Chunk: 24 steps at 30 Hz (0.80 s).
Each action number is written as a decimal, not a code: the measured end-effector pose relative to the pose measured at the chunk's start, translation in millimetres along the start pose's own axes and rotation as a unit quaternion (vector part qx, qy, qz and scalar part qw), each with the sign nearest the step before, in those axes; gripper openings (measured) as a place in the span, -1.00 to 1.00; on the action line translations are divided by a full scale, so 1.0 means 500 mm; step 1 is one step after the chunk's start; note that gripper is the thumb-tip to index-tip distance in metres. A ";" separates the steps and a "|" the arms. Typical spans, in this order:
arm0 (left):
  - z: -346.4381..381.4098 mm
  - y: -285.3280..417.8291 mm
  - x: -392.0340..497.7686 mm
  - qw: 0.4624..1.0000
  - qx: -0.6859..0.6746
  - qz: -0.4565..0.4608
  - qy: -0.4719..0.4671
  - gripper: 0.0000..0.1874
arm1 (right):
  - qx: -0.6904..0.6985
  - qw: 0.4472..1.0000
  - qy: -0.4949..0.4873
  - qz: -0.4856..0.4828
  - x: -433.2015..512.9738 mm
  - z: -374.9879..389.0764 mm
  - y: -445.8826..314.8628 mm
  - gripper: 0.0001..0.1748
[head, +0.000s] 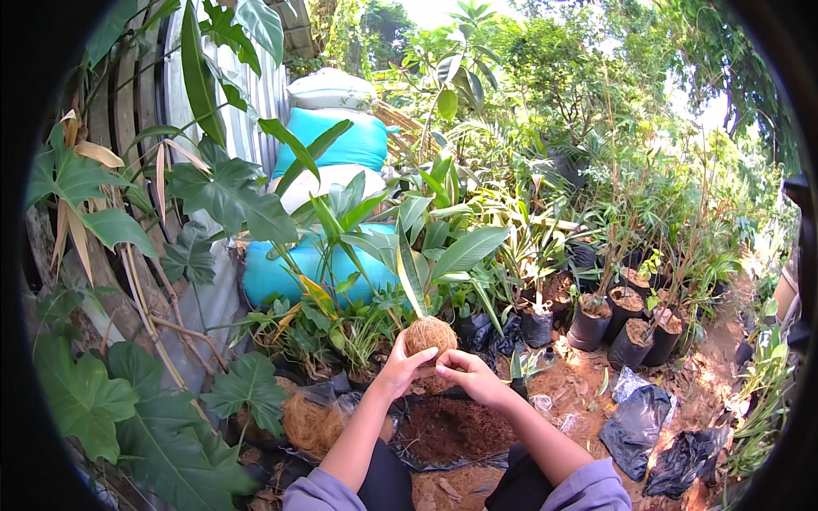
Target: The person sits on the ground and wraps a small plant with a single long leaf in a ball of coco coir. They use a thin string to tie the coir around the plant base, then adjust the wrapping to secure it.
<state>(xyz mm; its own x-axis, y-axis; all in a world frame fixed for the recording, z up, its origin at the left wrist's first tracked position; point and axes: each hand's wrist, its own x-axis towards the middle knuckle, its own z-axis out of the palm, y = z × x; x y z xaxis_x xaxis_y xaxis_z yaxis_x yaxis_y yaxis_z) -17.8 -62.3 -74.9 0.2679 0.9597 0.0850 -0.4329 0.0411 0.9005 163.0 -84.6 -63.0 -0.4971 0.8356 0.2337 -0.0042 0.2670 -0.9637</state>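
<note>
My left hand point(407, 365) holds a round ball of brown coconut fibre point(432, 337), wound with thin pale string, from its left and underside. A leafy plant point(412, 281) with long green leaves rises from the top of the ball. At the ball's lower right is my right hand point(465, 375), thumb and index fingertip pinched together; whether string is between them is too small to tell. Below the hands lies a black plastic container of dark soil point(457, 431). Loose coconut fibre point(310, 421) is heaped to its left, and tangled white string point(543, 402) rests on the ground at right.
Black nursery bags with plants point(589, 322) stand at the right. Crumpled black plastic bags point(638, 425) lie on the reddish ground. Stacked turquoise sacks point(275, 271) stand behind low plants. Large lobed leaves point(144, 425) crowd the left side, near a wooden and corrugated metal wall point(182, 70).
</note>
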 end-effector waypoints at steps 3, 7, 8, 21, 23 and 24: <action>0.005 -0.006 0.005 0.999 0.033 0.008 0.015 -0.21 | -0.003 1.000 -0.001 0.010 -0.006 -0.013 -0.007 -0.81; 0.011 -0.004 0.003 0.998 0.058 0.005 0.029 -0.20 | 0.075 0.996 0.037 -0.003 -0.011 -0.022 -0.025 -0.80; 0.012 -0.002 0.002 0.997 0.073 0.009 0.020 -0.20 | 0.084 0.995 0.044 0.009 -0.010 -0.028 -0.031 -0.80; 0.013 0.005 -0.011 0.990 0.067 -0.059 -0.109 -0.15 | 0.012 0.990 0.134 -0.046 -0.008 -0.049 -0.048 -0.84; 0.014 0.005 -0.012 0.988 0.075 -0.039 -0.128 -0.15 | 0.009 0.989 0.140 -0.044 -0.004 -0.049 -0.043 -0.85; 0.015 0.005 -0.012 0.986 0.093 -0.017 -0.136 -0.14 | 0.005 0.989 0.147 -0.029 -0.003 -0.049 -0.041 -0.85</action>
<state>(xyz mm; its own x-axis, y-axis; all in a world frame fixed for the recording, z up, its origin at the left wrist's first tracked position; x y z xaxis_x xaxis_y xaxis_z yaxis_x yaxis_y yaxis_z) -13.9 -70.3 -69.8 0.5121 0.8471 0.1418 -0.2611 -0.0037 0.9653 185.0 -79.8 -40.5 -0.2215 0.9233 0.3139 -0.0342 0.3144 -0.9487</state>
